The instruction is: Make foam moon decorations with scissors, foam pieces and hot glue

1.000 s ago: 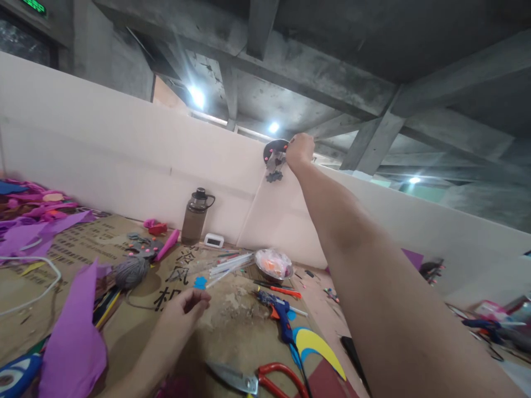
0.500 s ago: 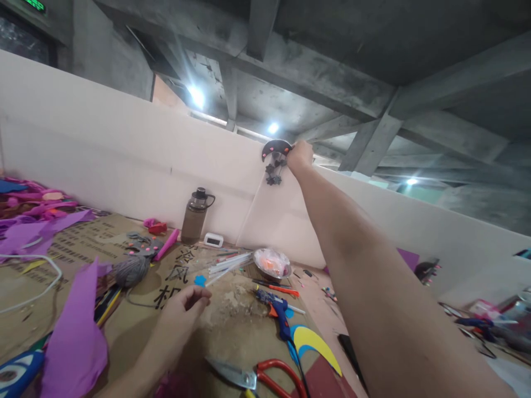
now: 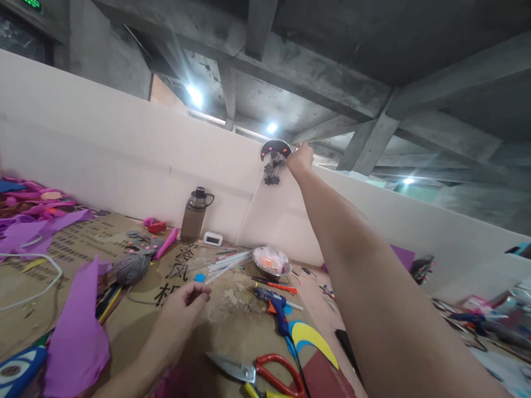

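High at the top edge of the partition, my right hand has its fingers closed at the right end of a dark crescent ornament. Pink and orange dots mark the crescent, and small dark grey flower shapes dangle below it against the white board. Its gripped end is hidden by the fingers. Low over the cardboard, my left hand is loosely curled, thumb and fingers slightly apart, with nothing visible in it. Just beyond its fingertips lie a blue felt piece and white glue sticks.
A blue glue gun, red-handled scissors and a yellow crescent lie at centre right. A bottle, a white timer and a metal bowl stand along the partition. Grey yarn and purple felt are leftward.
The view has shifted slightly. My right hand stays at the crescent, its fingers a little raised at the top. My left hand has hardly moved.
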### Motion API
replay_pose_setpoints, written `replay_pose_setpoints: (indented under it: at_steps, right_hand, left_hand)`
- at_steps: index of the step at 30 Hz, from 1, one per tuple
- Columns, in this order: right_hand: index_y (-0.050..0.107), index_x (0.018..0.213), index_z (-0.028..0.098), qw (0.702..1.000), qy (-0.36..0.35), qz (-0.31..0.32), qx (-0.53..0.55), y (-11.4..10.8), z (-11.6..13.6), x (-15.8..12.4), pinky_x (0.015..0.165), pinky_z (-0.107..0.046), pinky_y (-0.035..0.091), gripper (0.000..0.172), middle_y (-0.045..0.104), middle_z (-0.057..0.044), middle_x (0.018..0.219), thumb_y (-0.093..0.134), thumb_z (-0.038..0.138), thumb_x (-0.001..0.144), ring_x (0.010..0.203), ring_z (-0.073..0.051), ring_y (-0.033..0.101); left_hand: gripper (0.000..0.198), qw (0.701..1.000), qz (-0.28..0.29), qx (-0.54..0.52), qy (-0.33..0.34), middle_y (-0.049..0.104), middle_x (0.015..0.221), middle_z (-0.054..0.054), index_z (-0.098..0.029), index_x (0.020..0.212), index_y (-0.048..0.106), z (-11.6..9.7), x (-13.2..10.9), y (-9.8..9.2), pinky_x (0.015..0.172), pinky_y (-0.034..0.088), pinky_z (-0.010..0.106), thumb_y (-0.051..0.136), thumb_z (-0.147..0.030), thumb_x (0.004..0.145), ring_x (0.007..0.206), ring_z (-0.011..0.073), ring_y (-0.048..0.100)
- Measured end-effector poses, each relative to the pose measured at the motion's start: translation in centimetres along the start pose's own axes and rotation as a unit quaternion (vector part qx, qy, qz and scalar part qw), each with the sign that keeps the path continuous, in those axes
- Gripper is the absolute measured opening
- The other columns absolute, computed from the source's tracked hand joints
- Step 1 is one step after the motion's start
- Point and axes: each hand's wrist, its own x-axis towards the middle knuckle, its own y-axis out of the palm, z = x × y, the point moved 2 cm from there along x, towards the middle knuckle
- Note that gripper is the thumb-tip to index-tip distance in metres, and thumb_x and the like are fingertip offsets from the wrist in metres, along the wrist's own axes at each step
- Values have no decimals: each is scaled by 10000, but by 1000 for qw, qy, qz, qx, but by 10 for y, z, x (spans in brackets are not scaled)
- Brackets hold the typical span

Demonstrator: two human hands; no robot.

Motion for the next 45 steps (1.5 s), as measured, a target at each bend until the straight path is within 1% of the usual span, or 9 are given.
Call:
replay_pose_setpoints:
  at_steps: [4,10,18,21,25,29,35,39,45]
  right_hand:
    - [409,1287,57,997,70,-38,7,-3,-21,-30,948,-324,415,483,475,-233,1276,551,156,837,1126,-240,540]
    - [438,1299,82,995,69,28,60,2,-29,-49,1006,-305,405,479,533,-183,1269,484,114,823,1231,-215,502]
    - [384,1339,82,986,78,102,108,20,-16,-46,615,-271,564,540,643,-138,983,511,150,818,695,-163,661]
    - [336,1369,62,980,77,159,94,33,-23,-58,574,-243,546,521,644,-152,974,434,119,860,686,-143,652]
    - [439,1309,55,963,53,259,51,55,-43,-100,621,-198,518,407,644,-182,1049,343,127,920,754,-112,648]
    - [649,1076,99,914,-17,405,-1,70,-59,-182,681,-234,508,253,707,-111,890,502,144,875,734,-139,648]
    - [713,907,184,860,-181,469,-85,74,-65,-286,1045,-384,320,172,672,-117,1152,678,149,743,1205,-278,515]
    - [672,1049,125,849,-176,473,-155,89,-64,-297,1029,-454,342,230,633,-207,1163,577,237,871,1220,-323,498]
    - [558,1227,154,823,-104,523,-196,129,-46,-291,872,-410,526,376,575,-101,1222,577,364,915,1040,-205,600]
  left_hand:
    - [242,1000,20,-1,-1,662,774,27,-176,825,672,-2,1,0,715,410,297,613,-385,718,758,201,576]
    - [304,1000,24,3,-3,653,696,37,-160,762,678,2,7,-1,673,413,314,649,-434,633,698,211,567]
    - [397,1000,-2,-15,-24,625,659,19,-159,746,682,3,12,-8,621,385,292,683,-511,563,644,186,535]
    - [390,999,3,-34,-27,608,652,9,-152,766,681,9,10,-7,614,373,276,673,-503,596,629,166,521]
    - [365,998,-4,-38,-45,627,706,18,-144,825,672,20,12,-6,597,356,254,667,-447,623,634,147,516]
    - [355,999,1,-15,-46,651,759,30,-140,852,677,22,14,-6,598,355,250,665,-429,647,656,144,523]
    - [327,1000,5,10,-25,659,764,28,-146,860,674,15,11,-4,620,368,261,664,-416,676,671,155,531]
    - [286,999,10,41,4,673,783,30,-156,864,685,14,10,-2,687,394,277,649,-391,705,725,176,567]
    - [244,998,23,60,15,686,792,23,-167,862,692,13,8,0,707,403,286,623,-359,727,741,180,585]
